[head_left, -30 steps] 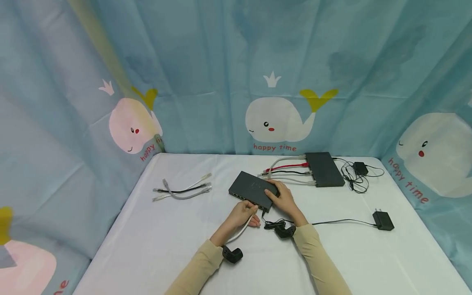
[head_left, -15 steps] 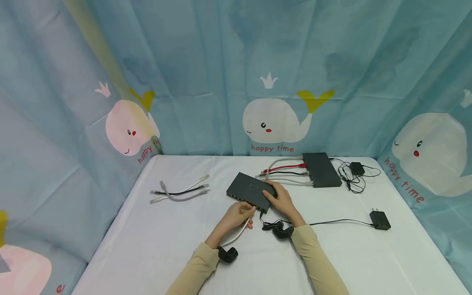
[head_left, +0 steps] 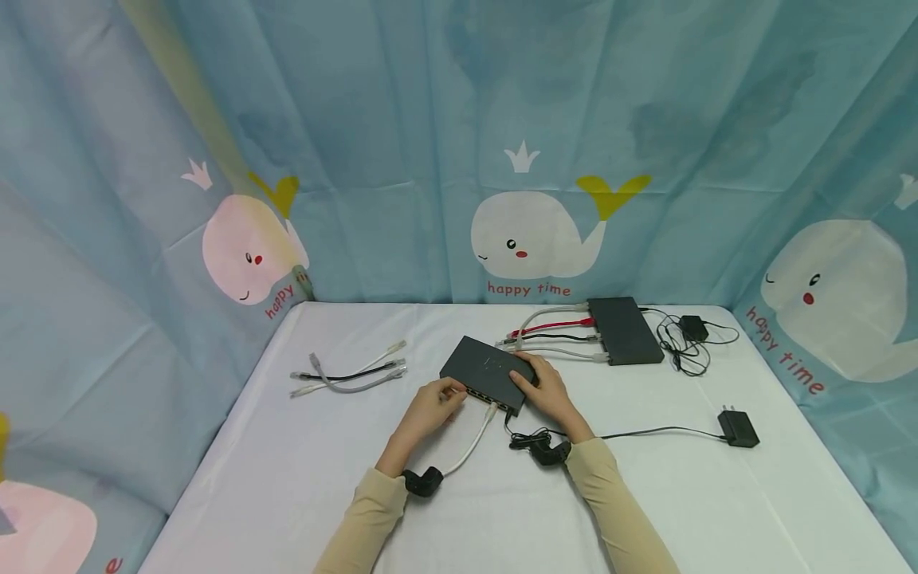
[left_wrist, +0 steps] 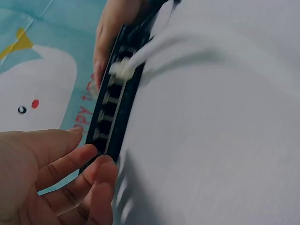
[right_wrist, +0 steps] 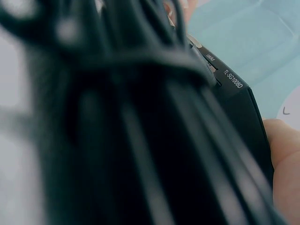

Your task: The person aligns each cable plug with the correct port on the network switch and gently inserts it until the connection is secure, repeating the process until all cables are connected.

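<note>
A black network switch (head_left: 484,365) lies angled on the table, its port row (left_wrist: 107,108) facing the person. One plug of a white ethernet cable (head_left: 469,448) sits in a port near the right end; the cable curves back toward the left wrist. My right hand (head_left: 547,389) grips the switch's right end, thumb on top, fingers over the far edge. Off the cable, my left hand (head_left: 433,408) has its loosely bent fingertips right at the switch's left front corner. In the right wrist view a bundled black power cord (right_wrist: 140,117) hides much of the switch.
Several loose ethernet cables (head_left: 349,373) lie at left. Behind right, a second black switch (head_left: 625,331) has grey, red and black cables plugged in and a coiled adapter cord (head_left: 690,351). A black power adapter (head_left: 739,428) lies at right, its cord running to the near switch.
My left hand has let go of the white cable's plug and moved left along the port edge to the switch's left part. The right hand has kept its grip.
</note>
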Motion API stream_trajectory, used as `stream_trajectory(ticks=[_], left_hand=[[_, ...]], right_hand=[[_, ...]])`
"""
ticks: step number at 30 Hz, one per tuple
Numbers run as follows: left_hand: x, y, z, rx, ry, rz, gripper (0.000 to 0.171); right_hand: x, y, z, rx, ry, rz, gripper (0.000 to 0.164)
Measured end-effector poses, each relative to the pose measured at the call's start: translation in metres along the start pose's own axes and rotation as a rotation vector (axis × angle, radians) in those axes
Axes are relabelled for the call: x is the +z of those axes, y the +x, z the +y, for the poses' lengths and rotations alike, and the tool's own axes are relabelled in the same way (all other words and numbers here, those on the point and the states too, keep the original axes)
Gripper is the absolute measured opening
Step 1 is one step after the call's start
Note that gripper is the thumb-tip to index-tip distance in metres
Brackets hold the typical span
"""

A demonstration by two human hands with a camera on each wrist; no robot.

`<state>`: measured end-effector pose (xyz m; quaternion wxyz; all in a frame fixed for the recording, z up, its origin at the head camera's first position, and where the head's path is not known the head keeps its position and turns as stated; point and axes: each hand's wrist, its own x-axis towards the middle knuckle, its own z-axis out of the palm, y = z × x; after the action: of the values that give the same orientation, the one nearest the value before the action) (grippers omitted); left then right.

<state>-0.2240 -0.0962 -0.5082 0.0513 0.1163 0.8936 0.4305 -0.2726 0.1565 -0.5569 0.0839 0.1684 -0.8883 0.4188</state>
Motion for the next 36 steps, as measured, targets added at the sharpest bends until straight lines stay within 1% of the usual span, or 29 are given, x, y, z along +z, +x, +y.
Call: stream_trajectory(ticks=[2, 4, 7, 9, 12, 15, 16, 20, 23, 28, 31, 36], left_hand=[[-0.005, 0.001, -0.004, 0.009, 0.020, 0.045, 0.020], [-0.011, 0.002, -0.009, 0.004, 0.020, 0.086, 0.020], [-0.022, 0.002, -0.016, 0.019, 0.016, 0.157, 0.020], [-0.028, 0.001, -0.021, 0.055, 0.020, 0.209, 0.022], [-0.038, 0.000, -0.027, 0.077, 0.029, 0.281, 0.022], [-0.046, 0.000, -0.033, 0.054, 0.040, 0.334, 0.019], [-0.048, 0.001, -0.035, 0.030, 0.041, 0.342, 0.018], [-0.056, 0.004, -0.046, 0.023, 0.082, 0.378, 0.017], [-0.060, 0.005, -0.053, 0.033, 0.136, 0.403, 0.017], [-0.062, 0.002, -0.061, -0.003, 0.240, 0.447, 0.019], [-0.062, 0.000, -0.066, -0.020, 0.288, 0.453, 0.021], [-0.062, 0.000, -0.071, -0.038, 0.348, 0.437, 0.024]], right_hand=[[0.000, 0.000, 0.000, -0.001, -0.003, 0.002, 0.048], [0.000, 0.000, 0.000, -0.002, -0.003, 0.005, 0.048], [0.000, 0.000, 0.000, -0.004, 0.005, 0.010, 0.048], [0.000, -0.001, 0.000, -0.010, 0.006, 0.013, 0.048], [0.001, -0.001, 0.000, -0.023, 0.005, 0.022, 0.048], [0.001, -0.001, 0.000, -0.025, 0.006, 0.025, 0.048], [0.000, -0.001, 0.000, -0.026, 0.006, 0.024, 0.048], [-0.001, -0.001, -0.001, -0.015, 0.003, 0.013, 0.048], [-0.001, 0.000, -0.002, -0.006, 0.001, 0.005, 0.048], [-0.002, 0.000, -0.003, 0.000, -0.002, -0.001, 0.049], [-0.001, -0.001, -0.003, -0.001, -0.002, -0.002, 0.049], [-0.001, -0.001, -0.004, -0.001, 0.002, -0.001, 0.049]])
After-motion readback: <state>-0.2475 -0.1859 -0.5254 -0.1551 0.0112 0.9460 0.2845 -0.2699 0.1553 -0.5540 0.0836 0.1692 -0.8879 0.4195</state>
